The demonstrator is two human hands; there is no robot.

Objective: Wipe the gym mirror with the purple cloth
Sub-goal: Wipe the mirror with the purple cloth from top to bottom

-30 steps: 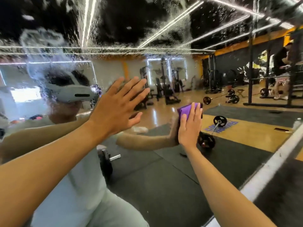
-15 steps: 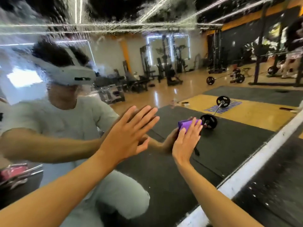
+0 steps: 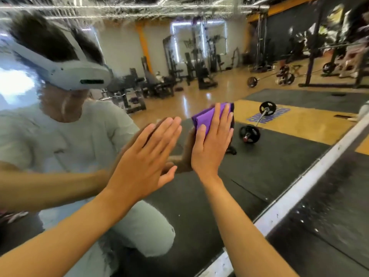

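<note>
1. Mirror (image 3: 259,186) fills most of the view; white frame strip (image 3: 299,188) runs diagonally along its lower right edge, w/ dark floor beyond it.
2. Right hand (image 3: 212,143) lies flat on the purple cloth (image 3: 203,119), pressing it against the glass. Fingers (image 3: 224,118) straight, close together, pointing up; thumb lies on the cloth's left part.
3. Cloth is folded, sits approx. mid-frame on the mirror; its top and left edges show past the fingers.
4. Left hand (image 3: 145,156) is flat against the glass just left of the right hand, not touching the cloth. Its fingers (image 3: 163,132) are straight and pressed together, thumb out to the side; holds nothing.
5. Upper part of the mirror carries a band of droplets/streaks (image 3: 139,11).
6. Reflection shows the person crouched in pale clothes w/ a white headset (image 3: 79,74), plus a barbell (image 3: 257,122) on black mat and gym machines (image 3: 201,70) farther back.
</note>
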